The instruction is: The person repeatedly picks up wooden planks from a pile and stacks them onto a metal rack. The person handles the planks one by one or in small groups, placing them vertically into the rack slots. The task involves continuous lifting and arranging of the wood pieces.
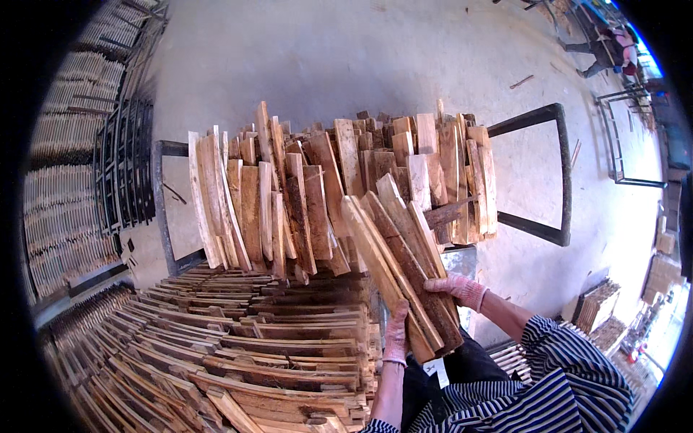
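A small bundle of rough wooden boards (404,270), some with dark bark on them, is held at a slant in front of my body. My left hand (396,333), in a pinkish knit glove, grips the bundle's left side near its lower end. On the right side, my right hand (460,289) in a matching glove closes round the boards a little higher up. Beyond the bundle's upper ends a big heap of upright boards (317,187) fills a dark metal frame (564,177). The bundle's tips overlap the heap in view, and I cannot tell if they touch.
Long stacked boards (267,350) lie in layers at the lower left. Further stacks (68,209) and black metal racks (124,169) line the left side. Another person (613,52) is at the far upper right, near a metal frame (613,137). Loose sticks lie on the concrete floor (303,58).
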### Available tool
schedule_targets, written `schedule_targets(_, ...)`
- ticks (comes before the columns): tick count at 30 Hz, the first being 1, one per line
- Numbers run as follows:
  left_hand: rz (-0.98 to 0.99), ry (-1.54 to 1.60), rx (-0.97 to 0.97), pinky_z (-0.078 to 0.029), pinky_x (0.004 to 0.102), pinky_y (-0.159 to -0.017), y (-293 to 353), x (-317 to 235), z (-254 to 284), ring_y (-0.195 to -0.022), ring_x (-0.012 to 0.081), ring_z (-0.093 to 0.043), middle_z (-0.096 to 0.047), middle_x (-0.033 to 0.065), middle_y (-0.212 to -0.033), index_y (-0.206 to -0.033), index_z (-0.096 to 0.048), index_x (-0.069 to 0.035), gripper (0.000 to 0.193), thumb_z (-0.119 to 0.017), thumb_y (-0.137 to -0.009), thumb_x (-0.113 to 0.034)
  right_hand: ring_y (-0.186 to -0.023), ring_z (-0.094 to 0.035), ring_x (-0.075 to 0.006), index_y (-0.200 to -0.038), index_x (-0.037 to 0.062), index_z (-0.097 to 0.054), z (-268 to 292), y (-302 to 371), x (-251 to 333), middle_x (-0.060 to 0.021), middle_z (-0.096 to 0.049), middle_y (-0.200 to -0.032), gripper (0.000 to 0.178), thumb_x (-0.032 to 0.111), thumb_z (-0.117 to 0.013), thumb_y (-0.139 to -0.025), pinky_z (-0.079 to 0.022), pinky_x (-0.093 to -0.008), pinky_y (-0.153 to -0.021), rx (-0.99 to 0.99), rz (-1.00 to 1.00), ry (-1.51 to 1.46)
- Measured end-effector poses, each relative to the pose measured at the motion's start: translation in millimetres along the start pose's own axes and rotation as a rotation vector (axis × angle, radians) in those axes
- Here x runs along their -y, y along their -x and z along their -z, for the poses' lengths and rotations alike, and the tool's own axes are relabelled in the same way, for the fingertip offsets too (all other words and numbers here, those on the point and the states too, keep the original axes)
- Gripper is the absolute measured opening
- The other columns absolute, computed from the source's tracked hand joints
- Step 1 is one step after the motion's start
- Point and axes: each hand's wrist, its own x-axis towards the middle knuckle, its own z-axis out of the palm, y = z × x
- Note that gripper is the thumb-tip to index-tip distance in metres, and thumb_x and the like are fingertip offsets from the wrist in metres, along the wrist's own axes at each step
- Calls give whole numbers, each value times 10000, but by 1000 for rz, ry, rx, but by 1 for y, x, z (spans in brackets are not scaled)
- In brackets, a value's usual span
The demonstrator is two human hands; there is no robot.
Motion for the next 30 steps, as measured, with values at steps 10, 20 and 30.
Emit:
schedule_targets(10, -225, -87, -67, -538, 376, -1014, 125, 5, -12, -1150, 211, -649, -656, 114, -1320, -1448, -540, 26, 863, -770, -904, -604, -1264, -614, -251, -1515, 10, -498, -47, 97, -46, -135, -627, -1424, 832, 410, -840, -871, -463, -395, -1131, 20, 223, 156)
schedule_targets(20, -915, -539, -230, -424, 408, -1180, 239, 157, 31, -1439, 264, -446, -464, 162, -1561, -1645, -162, 5, 1029, -847, -899, -177, -1019, -737, -265, -1400, 6, -612, -95, 58, -109, -174, -724, -1265, 974, 777, -722, -814, -618, -442, -902, 277, 224, 28)
schedule_targets(30, -913, 537, -476, -511, 395, -1083, 380, 132, 186, -1218, 228, -642, -674, 85, -1308, -1413, -572, -45, 513, -742, -982, -264, -1136, -697, -268, -1468, 28, -561, -282, 111, -214, -189, -682, -1347, 931, 737, -685, -877, -560, -425, -1013, 612, -301, 435)
